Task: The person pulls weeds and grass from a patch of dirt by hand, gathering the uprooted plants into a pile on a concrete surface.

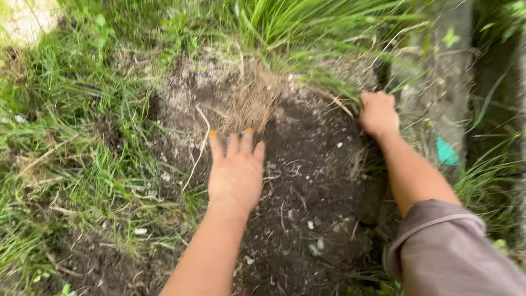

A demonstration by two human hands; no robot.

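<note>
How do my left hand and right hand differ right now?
The left hand lies open, fingers straight, flat over the dark bare soil just below the dry root clump; the right hand is curled into a fist at the grass blades by the patch's edge. The left reaches up the middle, the right further out to the side. Both are bare.

Root clump (249, 101) behind bare soil (312, 181), grass (71, 142) left, perhaps concrete (438, 93) right.
</note>
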